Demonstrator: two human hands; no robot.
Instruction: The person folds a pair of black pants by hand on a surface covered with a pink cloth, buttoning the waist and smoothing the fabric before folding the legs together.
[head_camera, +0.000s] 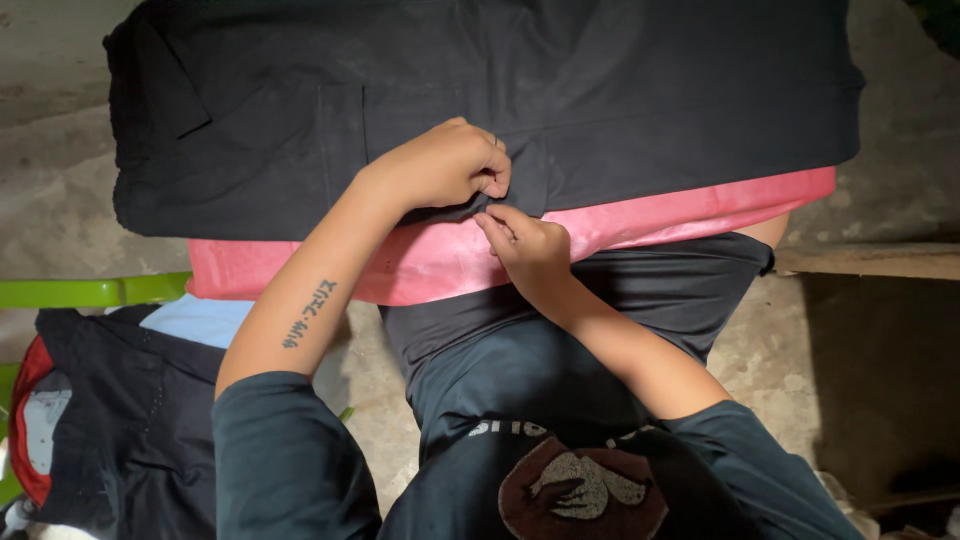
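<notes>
A black garment (600, 90) is spread flat across the upper half of the frame, over a pink cloth-covered surface (660, 220) whose strip shows just below the garment's lower edge. At the centre of the frame the garment's lower hem is gripped by both hands. The left hand (440, 165) is curled into a loose fist, its fingers pressed together and its thumb and forefinger pinched on the hem. The right hand (530, 250) lies just below it, touching it, with the fingertips brought together in a pinch on the same bit of hem, over the pink strip.

A square sewn pocket is seen on the garment, left of the hands. A line of dark tattooed characters runs along the left forearm (300, 315). A round pale print on a dark red patch is seen on the person's dark shirt (585, 490) at the bottom centre. At the lower left, a pile of dark clothes (120, 420) lies beside a green plastic edge (90, 292), with a bit of red and light blue fabric among it.
</notes>
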